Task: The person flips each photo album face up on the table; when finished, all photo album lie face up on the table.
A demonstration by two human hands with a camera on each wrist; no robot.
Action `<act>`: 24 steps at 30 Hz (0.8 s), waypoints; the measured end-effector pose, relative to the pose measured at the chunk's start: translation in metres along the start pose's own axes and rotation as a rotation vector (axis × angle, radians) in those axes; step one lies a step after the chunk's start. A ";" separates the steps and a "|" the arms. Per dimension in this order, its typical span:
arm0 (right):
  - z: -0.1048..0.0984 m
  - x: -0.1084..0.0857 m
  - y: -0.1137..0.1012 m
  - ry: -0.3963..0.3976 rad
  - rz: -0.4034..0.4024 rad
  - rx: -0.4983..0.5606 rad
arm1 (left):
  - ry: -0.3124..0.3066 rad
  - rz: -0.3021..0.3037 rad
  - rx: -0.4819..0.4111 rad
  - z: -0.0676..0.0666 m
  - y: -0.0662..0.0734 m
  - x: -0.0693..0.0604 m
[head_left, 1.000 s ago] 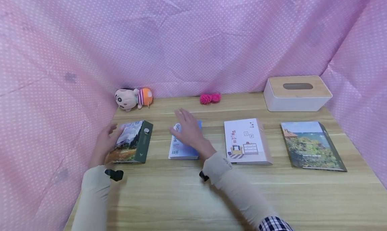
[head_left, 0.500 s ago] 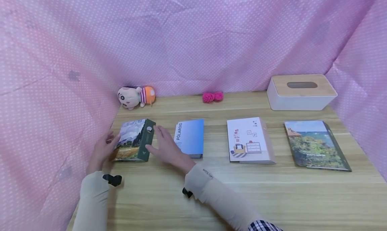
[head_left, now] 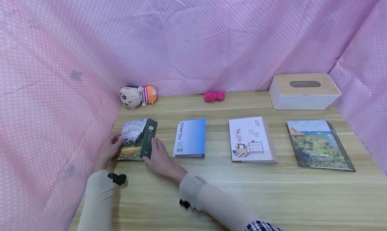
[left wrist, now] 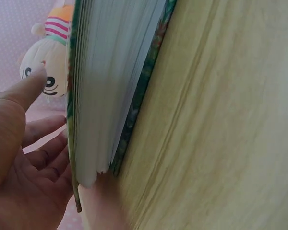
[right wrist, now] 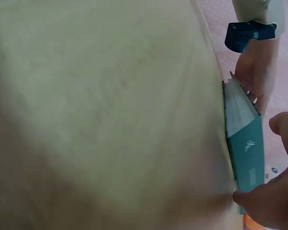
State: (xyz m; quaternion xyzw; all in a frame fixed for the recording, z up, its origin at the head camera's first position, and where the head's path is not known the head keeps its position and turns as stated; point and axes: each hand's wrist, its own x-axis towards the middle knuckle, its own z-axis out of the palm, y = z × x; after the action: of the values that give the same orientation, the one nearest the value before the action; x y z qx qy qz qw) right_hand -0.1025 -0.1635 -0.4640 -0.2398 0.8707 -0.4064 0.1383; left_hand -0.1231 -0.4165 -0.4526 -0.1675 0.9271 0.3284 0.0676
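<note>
A photo album with a landscape painting on its cover and a dark green spine [head_left: 148, 138] lies at the left of the wooden table, between both hands. My left hand [head_left: 110, 148] is at its left, page-side edge. The left wrist view shows the left fingers [left wrist: 48, 155] reaching the album's cover edge beside the white pages [left wrist: 103, 96], with the thumb raised apart. My right hand [head_left: 161, 160] lies along the spine in the head view, fingers extended. In the right wrist view its fingers and thumb [right wrist: 264, 203] are spread near the green spine [right wrist: 247, 153].
To the right lie a blue Polaroid album [head_left: 191, 137], a white album with a furniture drawing [head_left: 249, 140] and a garden-painted photo album [head_left: 317, 145]. Along the back are a plush doll [head_left: 137, 96], pink yarn [head_left: 214, 96] and a tissue box [head_left: 305, 93]. Pink dotted cloth [head_left: 193, 39] encloses the table.
My right hand has moved left from over the blue album to the green spine, uncovering the blue album. The left hand has moved slightly closer to the painted album's edge. The view has shifted slightly.
</note>
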 end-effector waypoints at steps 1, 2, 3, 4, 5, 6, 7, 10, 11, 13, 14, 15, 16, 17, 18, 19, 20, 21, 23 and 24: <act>0.001 0.000 0.000 -0.003 0.003 0.007 | -0.002 -0.014 -0.011 0.001 0.000 0.001; 0.003 0.000 0.001 -0.006 0.006 0.016 | -0.003 -0.023 -0.019 0.002 0.000 0.001; 0.004 0.001 0.001 -0.009 0.007 0.025 | -0.002 -0.035 -0.028 0.002 0.000 0.002; 0.005 0.001 0.001 -0.013 0.005 0.037 | -0.003 -0.047 -0.035 0.003 0.000 0.003; 0.006 0.002 0.001 -0.020 0.002 0.049 | -0.005 -0.059 -0.048 0.004 0.000 0.004; 0.006 0.002 0.001 -0.027 0.002 0.060 | -0.006 -0.072 -0.055 0.004 0.001 0.005; 0.007 0.003 0.002 -0.036 0.004 0.070 | -0.008 -0.082 -0.061 0.004 0.000 0.005; 0.009 0.004 0.002 -0.059 0.011 0.097 | -0.022 -0.096 -0.079 0.005 0.002 0.006; 0.009 0.005 0.002 -0.062 0.015 0.102 | -0.028 -0.090 -0.080 0.005 0.002 0.006; 0.011 0.006 0.003 -0.065 0.021 0.115 | -0.045 -0.075 -0.084 0.006 0.003 0.006; 0.011 0.006 0.003 -0.064 0.021 0.117 | -0.054 -0.070 -0.088 0.006 0.003 0.006; 0.012 0.007 0.003 -0.061 0.020 0.121 | -0.060 -0.071 -0.095 0.006 0.004 0.007; 0.012 0.007 0.003 -0.063 0.021 0.127 | -0.069 -0.064 -0.096 0.006 0.004 0.007; 0.013 0.007 0.003 -0.062 0.023 0.131 | -0.078 -0.058 -0.096 0.005 0.004 0.007; 0.013 0.008 0.003 -0.064 0.028 0.136 | -0.082 -0.061 -0.101 0.005 0.005 0.006; 0.014 0.008 0.003 -0.063 0.032 0.139 | -0.082 -0.061 -0.100 0.005 0.006 0.006; 0.014 0.008 0.002 -0.063 0.039 0.147 | -0.083 -0.061 -0.096 0.004 0.007 0.006; 0.014 0.009 0.002 -0.061 0.046 0.156 | -0.084 -0.063 -0.095 0.004 0.008 0.006; 0.014 0.010 0.001 -0.050 0.059 0.179 | -0.089 -0.060 -0.096 0.003 0.010 0.006; 0.014 0.010 0.001 -0.041 0.061 0.190 | -0.091 -0.059 -0.096 0.003 0.011 0.006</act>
State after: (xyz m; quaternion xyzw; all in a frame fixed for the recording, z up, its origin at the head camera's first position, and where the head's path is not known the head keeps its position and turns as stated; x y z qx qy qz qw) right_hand -0.1057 -0.1774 -0.4741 -0.2072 0.8323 -0.4777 0.1903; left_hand -0.1326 -0.4077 -0.4498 -0.1828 0.9009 0.3775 0.1114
